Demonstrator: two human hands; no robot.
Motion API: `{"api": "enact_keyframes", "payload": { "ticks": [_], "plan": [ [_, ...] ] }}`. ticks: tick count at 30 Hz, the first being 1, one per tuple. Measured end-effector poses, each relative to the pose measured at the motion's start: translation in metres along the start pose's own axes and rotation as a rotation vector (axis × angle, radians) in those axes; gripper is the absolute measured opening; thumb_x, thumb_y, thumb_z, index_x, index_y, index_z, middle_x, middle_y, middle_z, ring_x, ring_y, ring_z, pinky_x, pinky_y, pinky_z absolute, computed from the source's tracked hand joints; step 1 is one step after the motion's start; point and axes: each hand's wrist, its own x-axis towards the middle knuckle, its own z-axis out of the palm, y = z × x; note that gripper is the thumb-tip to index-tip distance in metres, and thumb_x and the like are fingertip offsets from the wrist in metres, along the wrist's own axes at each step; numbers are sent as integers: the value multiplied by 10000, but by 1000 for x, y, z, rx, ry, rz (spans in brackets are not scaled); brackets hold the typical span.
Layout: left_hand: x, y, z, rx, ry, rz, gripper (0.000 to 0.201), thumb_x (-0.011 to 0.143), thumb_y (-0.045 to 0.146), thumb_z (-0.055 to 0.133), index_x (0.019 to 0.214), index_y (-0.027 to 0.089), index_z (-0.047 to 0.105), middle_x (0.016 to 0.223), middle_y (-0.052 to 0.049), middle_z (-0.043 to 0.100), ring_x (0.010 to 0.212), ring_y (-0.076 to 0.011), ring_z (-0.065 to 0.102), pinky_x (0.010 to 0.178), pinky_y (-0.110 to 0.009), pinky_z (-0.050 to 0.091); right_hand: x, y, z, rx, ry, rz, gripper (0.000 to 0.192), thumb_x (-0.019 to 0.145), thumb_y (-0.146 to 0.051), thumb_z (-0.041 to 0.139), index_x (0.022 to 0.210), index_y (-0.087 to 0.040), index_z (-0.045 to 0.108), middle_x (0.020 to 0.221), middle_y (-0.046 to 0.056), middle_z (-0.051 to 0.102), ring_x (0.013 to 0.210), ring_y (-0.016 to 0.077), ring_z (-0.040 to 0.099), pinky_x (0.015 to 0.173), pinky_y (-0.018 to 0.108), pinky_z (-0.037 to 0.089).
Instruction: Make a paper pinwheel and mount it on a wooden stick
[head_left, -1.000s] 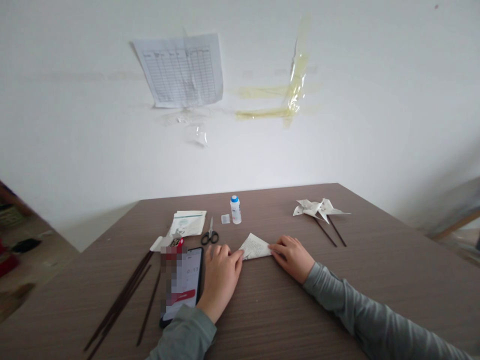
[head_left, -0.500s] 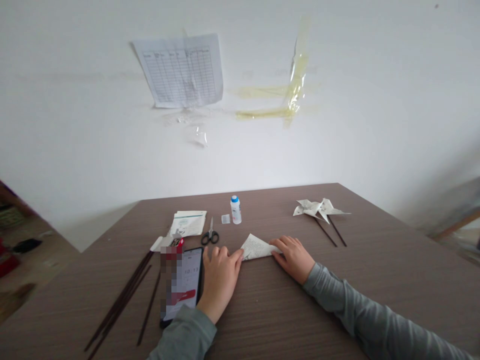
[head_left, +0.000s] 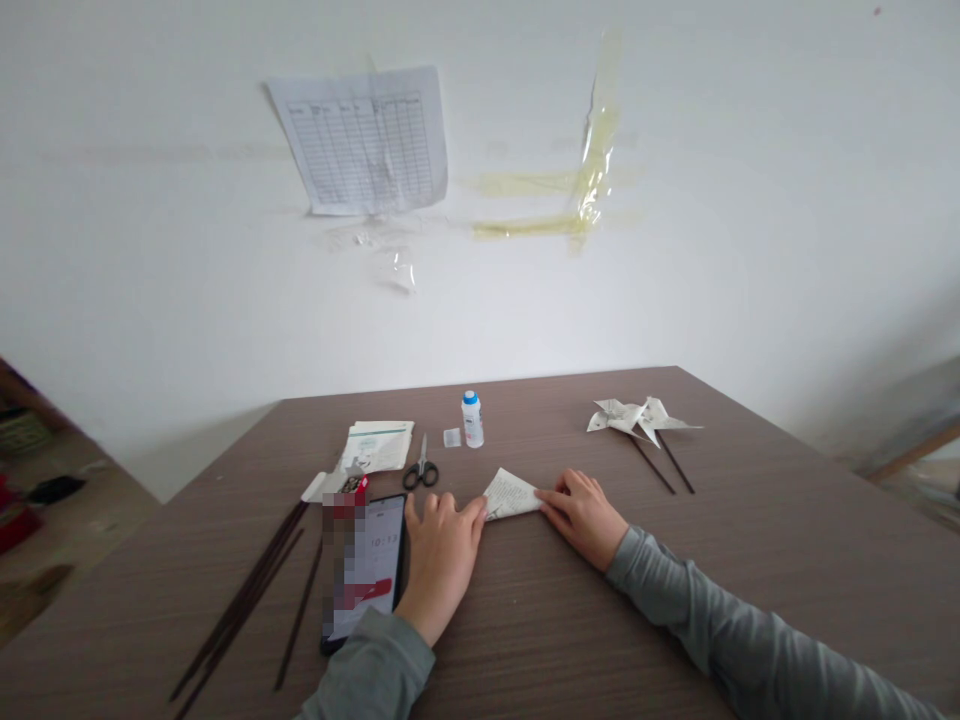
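A printed sheet of paper folded into a triangle [head_left: 513, 494] lies on the brown table between my hands, its peak toward the wall. My left hand [head_left: 441, 550] pinches the left corner between thumb and fingertips, the wrist beside a phone [head_left: 382, 560]. At the right corner, my right hand [head_left: 581, 515] has thumb and forefinger closed on the paper, with the other fingers curled in. Behind the triangle stand a white bottle with a blue cap [head_left: 472, 420] and a small clear square [head_left: 451, 437].
Scissors with black handles [head_left: 421, 473] lie beside a stack of printed paper [head_left: 382, 445]. Dark thin sticks [head_left: 240, 600] lie at the left, by a small red box [head_left: 355, 487]. Two paper pinwheels [head_left: 637, 415] on sticks rest at the back right. The wall [head_left: 675, 250] borders the table's far edge.
My right fingers have drawn together into a pinch at the triangle's right corner, where they lay flatter before. My left hand has stayed at the left corner.
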Motion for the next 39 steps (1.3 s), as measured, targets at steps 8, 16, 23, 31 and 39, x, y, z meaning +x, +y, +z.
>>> {"api": "enact_keyframes", "payload": {
  "ticks": [8, 16, 23, 31, 39],
  "plan": [
    [0, 4, -4, -19, -2, -14, 422, 1244, 245, 689, 1401, 406, 1046, 1182, -149, 943, 1290, -428, 837, 1394, -806, 515, -1, -2, 0, 4, -24, -3, 329, 1217, -220, 783, 1432, -329, 1007, 1107, 92, 765, 1005, 287, 726, 883, 391, 584],
    [0, 1, -1, 7, 28, 5, 435, 1236, 270, 669, 1428, 395, 1039, 1142, -158, 927, 1217, -410, 817, 1326, -750, 556, 0, -5, 3, -49, -38, 1, 354, 1221, -220, 797, 1488, -340, 994, 1098, 90, 751, 995, 281, 711, 859, 373, 549],
    [0, 2, 0, 4, 40, -1, 431, 1231, 272, 675, 1430, 391, 1038, 1125, -154, 926, 1204, -410, 824, 1314, -734, 563, 0, -3, 4, -45, -29, -9, 376, 1221, -219, 779, 1510, -350, 981, 1100, 87, 763, 997, 281, 718, 857, 371, 581],
    [0, 5, -6, -29, 4, -27, 399, 1218, 232, 722, 1385, 377, 1055, 1173, -157, 972, 1297, -439, 873, 1368, -789, 546, 0, -3, 1, 27, -60, 19, 415, 1196, -187, 789, 1543, -337, 962, 1160, 90, 804, 1049, 291, 780, 935, 394, 622],
    [0, 6, -10, -20, -11, -31, 399, 1231, 247, 739, 1452, 392, 1037, 1213, -162, 985, 1326, -452, 885, 1370, -817, 550, 0, -4, 1, -6, -57, -3, 394, 1214, -207, 809, 1523, -362, 998, 1118, 88, 775, 994, 272, 741, 870, 373, 577]
  ]
}}
